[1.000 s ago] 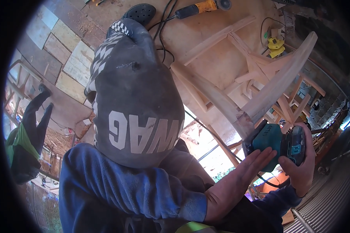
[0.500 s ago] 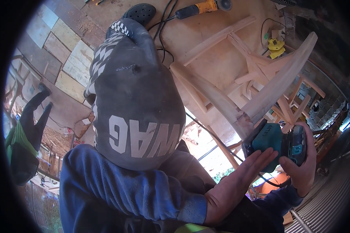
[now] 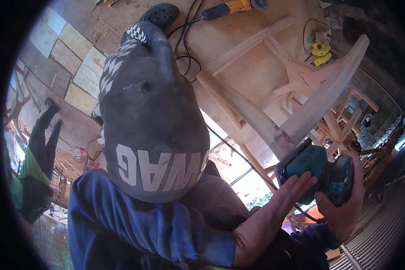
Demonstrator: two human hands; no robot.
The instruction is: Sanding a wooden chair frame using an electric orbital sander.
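**Sander pressed to the curved chair piece**

Sander (image 3: 317, 173) sits low on the right of your view, its teal body clamped in your right hand (image 3: 342, 202), fingers curled round the dark rear end. Your left hand (image 3: 267, 220) is flat and unclenched, palm against the near side of the tool, fingertips (image 3: 303, 182) spread along the teal housing, steadying rather than gripping. The blue sleeve (image 3: 135, 229) of that arm sweeps across the bottom of the picture.

The front of the sander meets the end of a long curved wooden slat (image 3: 328, 96), which rises up and to the right from the tool. A second curved piece (image 3: 243, 110) runs off to the upper left from the same spot.

Beyond them stands a bare wooden chair frame (image 3: 301, 81) on the dusty floor (image 3: 252, 72). Further off lie a yellow angle grinder (image 3: 231, 6) with its black cable, a round dark sanding pad (image 3: 159, 13) and a small yellow tool (image 3: 320, 48).

A large grey cloth shape (image 3: 153, 121) with white lettering fills the middle of the view. At the far left edge is another person, in dark trousers and a green top (image 3: 29, 166).
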